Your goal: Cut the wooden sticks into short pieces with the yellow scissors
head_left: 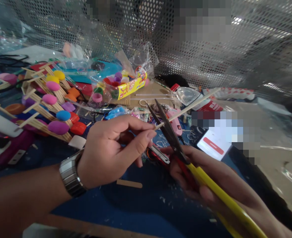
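Between thumb and index finger, my left hand [113, 147] pinches the near end of a thin wooden stick [193, 105], which slants up to the right. My right hand [210, 175] is wrapped round the yellow handles of a pair of scissors [177, 142]. The dark blades point up and left, parted, and cross the stick close to my left fingertips. Below my hands, a flat craft stick [129, 183] lies on the dark blue surface. A red utility knife [159, 154] shows just behind, partly hidden by my hands.
At left are bundles of sticks with coloured egg-shaped pieces [58, 127] and a purple-and-white device [9, 142]. Behind stand a yellow box of small coloured cups [132, 85] and a plastic bottle with a red label [205, 105]. A lit phone [214, 142] lies at right.
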{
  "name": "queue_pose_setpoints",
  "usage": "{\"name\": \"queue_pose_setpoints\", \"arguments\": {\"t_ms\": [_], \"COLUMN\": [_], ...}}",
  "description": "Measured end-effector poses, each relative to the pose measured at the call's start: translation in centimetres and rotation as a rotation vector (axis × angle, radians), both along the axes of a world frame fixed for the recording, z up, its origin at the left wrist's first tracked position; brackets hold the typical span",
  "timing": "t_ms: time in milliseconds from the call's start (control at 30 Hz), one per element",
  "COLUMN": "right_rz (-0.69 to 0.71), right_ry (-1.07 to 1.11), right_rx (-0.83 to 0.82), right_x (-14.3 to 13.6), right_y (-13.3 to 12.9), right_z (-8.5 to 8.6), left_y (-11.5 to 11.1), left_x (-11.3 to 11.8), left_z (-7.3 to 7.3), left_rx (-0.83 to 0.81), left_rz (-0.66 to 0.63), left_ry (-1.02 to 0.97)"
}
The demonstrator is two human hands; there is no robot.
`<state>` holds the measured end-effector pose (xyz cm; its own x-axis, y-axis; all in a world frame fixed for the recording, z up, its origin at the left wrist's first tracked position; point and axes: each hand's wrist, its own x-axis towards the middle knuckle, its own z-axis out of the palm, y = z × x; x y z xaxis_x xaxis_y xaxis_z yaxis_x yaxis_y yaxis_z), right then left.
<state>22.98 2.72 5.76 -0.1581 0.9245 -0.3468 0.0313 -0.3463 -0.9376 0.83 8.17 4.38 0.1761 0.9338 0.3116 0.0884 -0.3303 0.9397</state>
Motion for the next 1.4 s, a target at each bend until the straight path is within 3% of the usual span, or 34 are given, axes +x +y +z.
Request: {"name": "queue_pose_setpoints", "arguments": {"t_ms": [267,567,767,1400], "right_rz": [0.138,0.106,0.078,0.117], "right_ry": [-0.027,-0.062,-0.051,-0.051], "right_rx": [0.117,0.121,0.076,0.054], "right_x": [0.8,0.8,0.2,0.4], "right_y": [0.2,-0.4,-0.1,0.0], "right_z": [-0.5,-1.0,-0.3,-0.2], "left_y": [0.0,0.4,0.4,0.3], "left_x": [0.0,0.2,0.2,0.3], "left_z": [0.0,0.0,0.0,0.0], "left_rx": [0.004,0.036,0.044,0.032], "left_rz": [-0.010,-0.034,-0.029,-0.023], "left_ry": [-0.012,-0.072,-0.064,-0.061]}}
